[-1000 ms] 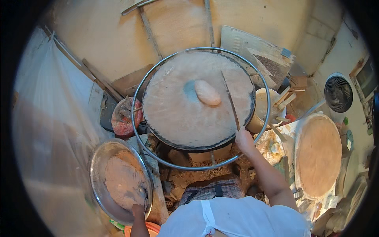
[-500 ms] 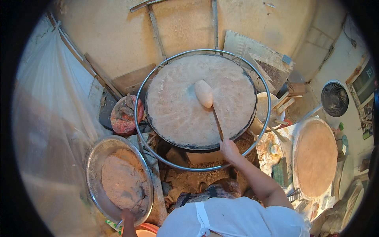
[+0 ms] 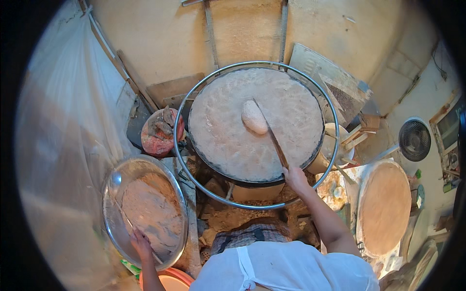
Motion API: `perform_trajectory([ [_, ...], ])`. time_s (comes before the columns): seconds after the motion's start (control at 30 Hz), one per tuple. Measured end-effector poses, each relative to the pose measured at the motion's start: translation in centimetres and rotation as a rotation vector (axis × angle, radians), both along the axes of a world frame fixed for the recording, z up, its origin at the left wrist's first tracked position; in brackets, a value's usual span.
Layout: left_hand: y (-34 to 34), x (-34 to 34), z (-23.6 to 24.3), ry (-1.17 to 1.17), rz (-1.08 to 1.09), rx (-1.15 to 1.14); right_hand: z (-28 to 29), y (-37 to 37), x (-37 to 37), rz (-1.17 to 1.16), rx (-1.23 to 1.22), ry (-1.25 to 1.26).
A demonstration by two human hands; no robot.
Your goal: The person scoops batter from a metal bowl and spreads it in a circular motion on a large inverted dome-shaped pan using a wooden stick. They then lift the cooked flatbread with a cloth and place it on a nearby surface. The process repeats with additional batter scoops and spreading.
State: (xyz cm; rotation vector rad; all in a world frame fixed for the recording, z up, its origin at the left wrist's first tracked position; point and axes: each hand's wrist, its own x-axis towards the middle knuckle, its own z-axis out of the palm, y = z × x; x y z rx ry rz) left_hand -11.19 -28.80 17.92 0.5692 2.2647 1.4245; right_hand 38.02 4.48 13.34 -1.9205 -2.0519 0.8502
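Note:
My right hand (image 3: 296, 179) is closed round the near end of a long, thin wooden spatula (image 3: 275, 140). Its blade lies along the right side of a pale oval lump of dough or thick batter (image 3: 254, 118), touching it. The lump rests near the middle of a large round griddle (image 3: 221, 150) coated with a pale layer. At lower left, my left hand (image 3: 141, 243) grips the handle of a metal ladle (image 3: 115, 178). The ladle's shiny bowl is over the far left part of a metal basin (image 3: 180, 199) holding pinkish-brown batter (image 3: 150, 208).
A metal ring rail (image 3: 182, 169) surrounds the griddle. Right of it stand a white bucket (image 3: 335, 130), a stack of round flat sheets (image 3: 386, 206) and a fan (image 3: 414, 139). A red-and-grey container (image 3: 153, 138) is at left, an orange tub (image 3: 179, 277) below the basin.
My left hand has risen from the basin's near edge, and the ladle bowl now shows at its far left. The spatula has shifted from the lump's near end to along its right side.

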Motion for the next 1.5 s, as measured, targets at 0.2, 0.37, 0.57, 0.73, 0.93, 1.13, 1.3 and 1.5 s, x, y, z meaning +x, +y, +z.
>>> perform_trajectory([
  [0.2,14.8,9.6,2.9,-0.412,-0.194,0.113,-3.1,-1.7,-2.9,0.003,0.013,0.107],
  [0.37,28.1,15.3,2.3,-0.805,-0.565,0.017,0.3,3.2,0.8,0.101,0.011,0.091],
  [0.57,36.9,21.3,-3.1,-0.832,-0.507,-0.088,-6.1,-3.2,2.3,0.201,-0.082,-0.048],
  [0.73,37.9,30.4,-4.0,-1.111,-0.214,0.125,-4.3,-2.6,-5.8,0.080,-0.119,0.488],
  [0.93,27.4,19.8,3.2,-1.878,-0.280,0.601,2.1,-8.5,-8.0,0.322,-0.164,0.218],
  [1.13,8.1,9.2,1.9,-1.070,-0.072,0.444,2.1,-9.3,-11.9,0.765,-0.028,0.105],
  [1.3,-4.4,1.4,-8.9,-0.042,0.007,-0.274,-0.5,1.3,-4.7,0.286,0.219,-0.062],
  [1.5,-2.6,-0.4,-12.0,0.289,-0.208,-0.418,-2.3,3.2,4.7,-0.207,0.168,-0.031],
])
